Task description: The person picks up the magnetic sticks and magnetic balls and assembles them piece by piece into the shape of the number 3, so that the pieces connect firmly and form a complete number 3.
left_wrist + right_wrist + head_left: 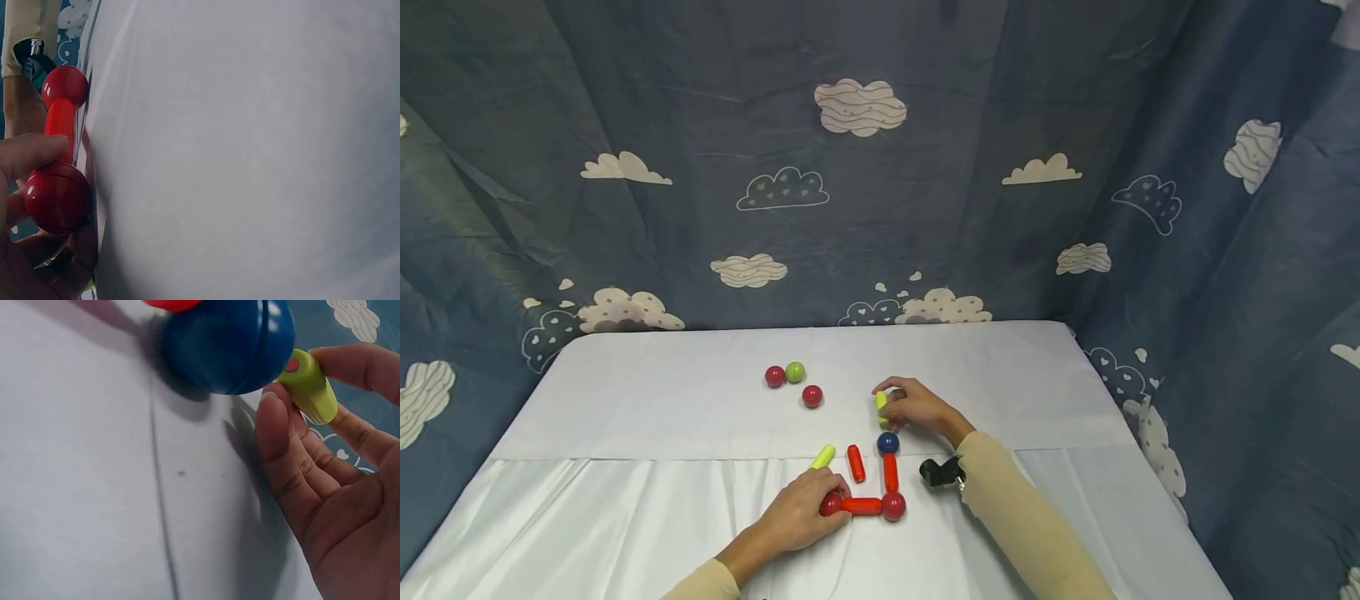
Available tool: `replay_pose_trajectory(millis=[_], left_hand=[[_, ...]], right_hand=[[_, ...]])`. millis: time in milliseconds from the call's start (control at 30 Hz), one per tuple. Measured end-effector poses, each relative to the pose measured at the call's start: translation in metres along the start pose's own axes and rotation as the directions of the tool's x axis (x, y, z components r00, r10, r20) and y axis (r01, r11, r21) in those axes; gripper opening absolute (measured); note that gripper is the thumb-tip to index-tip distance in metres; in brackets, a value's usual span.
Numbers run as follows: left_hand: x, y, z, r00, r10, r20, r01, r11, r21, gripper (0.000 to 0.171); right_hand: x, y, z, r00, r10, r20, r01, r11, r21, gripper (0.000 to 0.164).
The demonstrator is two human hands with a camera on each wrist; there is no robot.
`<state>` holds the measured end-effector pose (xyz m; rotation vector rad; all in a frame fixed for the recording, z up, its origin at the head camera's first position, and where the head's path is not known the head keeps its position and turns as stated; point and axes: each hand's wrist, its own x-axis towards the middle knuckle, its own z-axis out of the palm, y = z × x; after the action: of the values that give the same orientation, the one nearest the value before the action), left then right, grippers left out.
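Note:
My left hand (803,508) grips a red ball (57,200) and the near end of a red rod (863,506). That rod meets a second red ball (892,506) at the corner, from which another red rod (891,472) runs up to a blue ball (888,442). Just beyond the blue ball, my right hand (920,405) pinches a yellow-green rod (309,390) between thumb and fingers. In the right wrist view the rod's end, with a reddish disc in it, lies against or very close to the blue ball; touching I cannot tell.
A loose red rod (856,463) lies inside the angle of the joined pieces. Another yellow-green rod (823,456) is just past my left hand. Farther back on the white-covered table (647,392) are a green ball (795,372) and two red balls (812,396).

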<state>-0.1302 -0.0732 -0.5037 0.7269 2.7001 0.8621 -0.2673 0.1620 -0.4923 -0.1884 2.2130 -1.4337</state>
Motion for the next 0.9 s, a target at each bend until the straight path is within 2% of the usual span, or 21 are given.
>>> replay_pose_trajectory(millis=[400, 733, 900], left_hand=[[0.000, 0.000, -0.002, 1.000, 0.000, 0.003, 0.000, 1.000, -0.006, 0.019], [-0.001, -0.002, -0.002, 1.000, 0.003, -0.010, -0.003, 1.000, -0.008, 0.019], [-0.001, -0.002, -0.002, 1.000, 0.006, -0.014, -0.006, 1.000, -0.004, 0.018]], right_hand=[[-0.008, 0.009, 0.004, 0.999, -0.005, -0.040, 0.006, 1.000, 0.015, 0.041], [-0.014, 0.007, 0.009, 0.998, -0.011, -0.063, 0.009, 0.999, -0.034, 0.041], [-0.013, 0.005, 0.007, 0.998, 0.023, -0.051, -0.027, 0.997, -0.065, 0.041]])
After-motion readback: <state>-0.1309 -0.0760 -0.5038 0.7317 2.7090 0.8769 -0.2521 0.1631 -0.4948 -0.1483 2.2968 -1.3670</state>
